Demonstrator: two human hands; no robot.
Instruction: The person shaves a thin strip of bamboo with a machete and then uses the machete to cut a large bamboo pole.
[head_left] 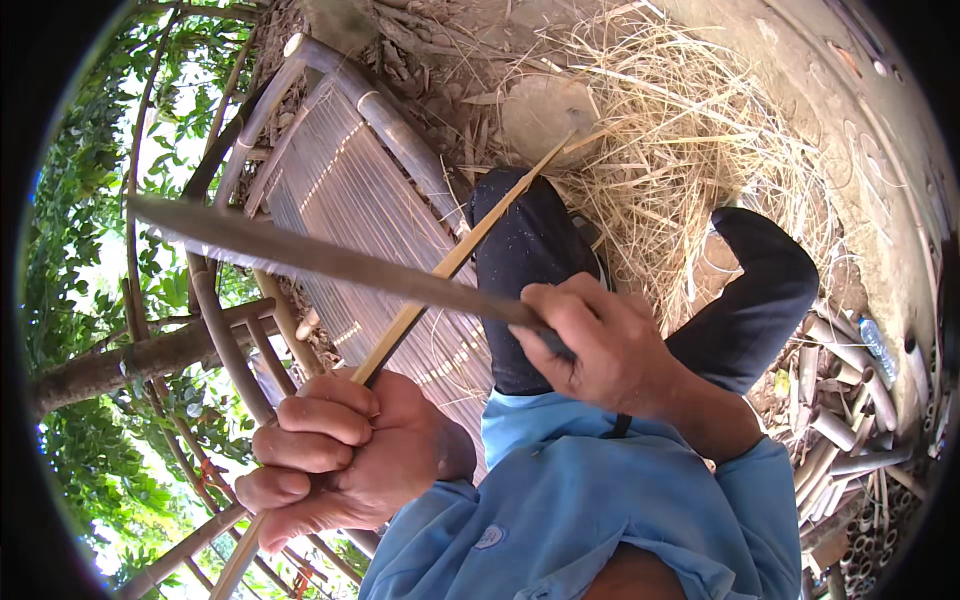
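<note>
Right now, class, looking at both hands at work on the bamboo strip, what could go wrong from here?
1. The long blade in the right hand crosses the bamboo strip close above the left hand; a slip might cut those knuckles.
2. The strip passes over the knee, so a glancing blade could strike the leg.

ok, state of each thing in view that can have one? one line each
left hand: closed in a fist on the bamboo strip
right hand: closed on the long blade's handle end
bamboo strip: held slanted, crossing under the blade
long blade: raised, laid across the strip
shavings pile: loose on the ground
cut bamboo pieces: heaped
</note>
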